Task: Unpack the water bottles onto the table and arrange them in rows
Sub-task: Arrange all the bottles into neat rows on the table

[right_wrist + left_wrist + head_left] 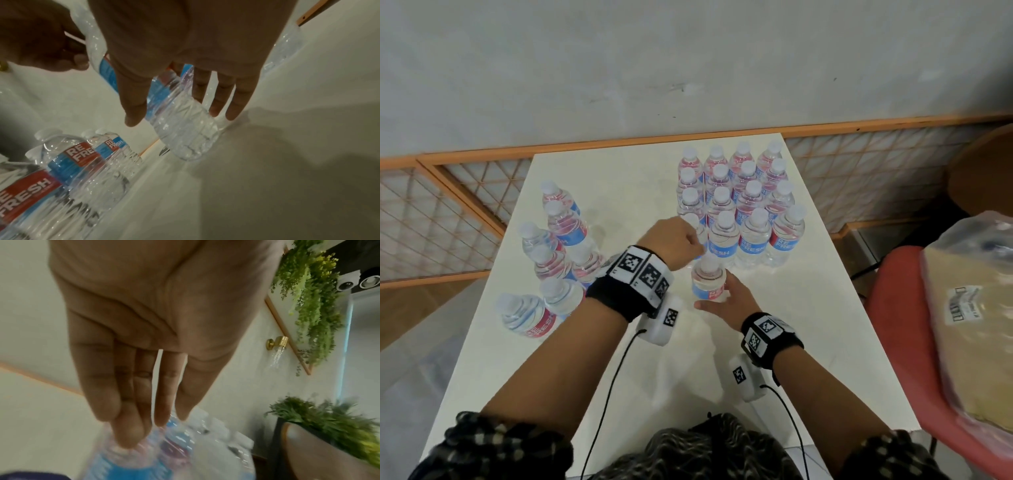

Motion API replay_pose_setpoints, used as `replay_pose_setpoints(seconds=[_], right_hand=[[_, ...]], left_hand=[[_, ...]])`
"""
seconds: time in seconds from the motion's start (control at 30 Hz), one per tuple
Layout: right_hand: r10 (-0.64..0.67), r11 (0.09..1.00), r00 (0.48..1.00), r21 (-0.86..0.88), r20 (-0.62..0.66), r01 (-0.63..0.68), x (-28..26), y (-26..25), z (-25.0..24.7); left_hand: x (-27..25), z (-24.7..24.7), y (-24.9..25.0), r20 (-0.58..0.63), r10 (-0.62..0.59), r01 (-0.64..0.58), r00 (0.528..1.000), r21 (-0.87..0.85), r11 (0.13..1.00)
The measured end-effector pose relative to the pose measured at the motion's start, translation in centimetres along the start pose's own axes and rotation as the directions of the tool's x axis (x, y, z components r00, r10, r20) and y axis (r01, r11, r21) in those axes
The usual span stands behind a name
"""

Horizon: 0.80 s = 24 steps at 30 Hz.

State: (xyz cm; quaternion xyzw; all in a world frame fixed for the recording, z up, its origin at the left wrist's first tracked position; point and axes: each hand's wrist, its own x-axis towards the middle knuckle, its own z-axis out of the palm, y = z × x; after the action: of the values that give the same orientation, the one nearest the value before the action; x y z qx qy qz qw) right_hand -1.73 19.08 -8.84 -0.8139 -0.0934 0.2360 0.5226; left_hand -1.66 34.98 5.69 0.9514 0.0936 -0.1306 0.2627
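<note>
Overhead, a white table (619,359) is carrying two groups of water bottles. On its right half a tidy block of rows (739,202) is standing upright; on the left a loose cluster (558,246) is waiting, one bottle looking tilted or lying down.

The left hand (671,241) is reaching to the block's near-left corner. Its fingers (127,431) are lying nearly straight and close together, tips touching a bottle's shoulder; whether they are gripping it is unclear.

The right hand (726,299) is wrapping thumb and spread fingers loosely around a single bottle (708,282), standing just in front of the block.

Risk, as a judgement: these bottles are light and top-heavy, so pushing the single one in askew, or a wrist brushing the packed caps, could be toppling neighbours like dominoes.

The left hand is hiding the corner bottle from overhead. The left wrist view is blurring heavily. A wrapped package (969,308) at right is cut off.
</note>
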Motion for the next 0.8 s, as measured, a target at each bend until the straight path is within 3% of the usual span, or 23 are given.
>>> replay_pose_setpoints(seconds=[0.13,0.33,0.57,0.8], right_hand=[[0.001,1.000,0.999,0.017,-0.051,0.000,-0.2,0.7,-1.1],[0.053,0.997,0.976,0.073,-0.213,-0.038,-0.3,2.6,-3.6],[0.085,0.995,0.960,0.068,-0.265,-0.069,-0.1,5.4,-4.7],[0.127,0.987,0.962,0.123,-0.242,-0.099,0.2,6.3,-3.7]], left_hand=[[0.0,-2.6,-4.3,-0.126,-0.160,0.177,0.979,0.137,0.975],[-0.7,-4.1,-10.1,-0.139,-0.383,0.407,0.913,0.300,0.863],[-1.0,-2.9,-11.3,-0.104,-0.383,0.392,0.918,0.380,0.838],[-0.7,-2.7,-9.6,-0.023,-0.271,0.270,0.962,0.220,0.938]])
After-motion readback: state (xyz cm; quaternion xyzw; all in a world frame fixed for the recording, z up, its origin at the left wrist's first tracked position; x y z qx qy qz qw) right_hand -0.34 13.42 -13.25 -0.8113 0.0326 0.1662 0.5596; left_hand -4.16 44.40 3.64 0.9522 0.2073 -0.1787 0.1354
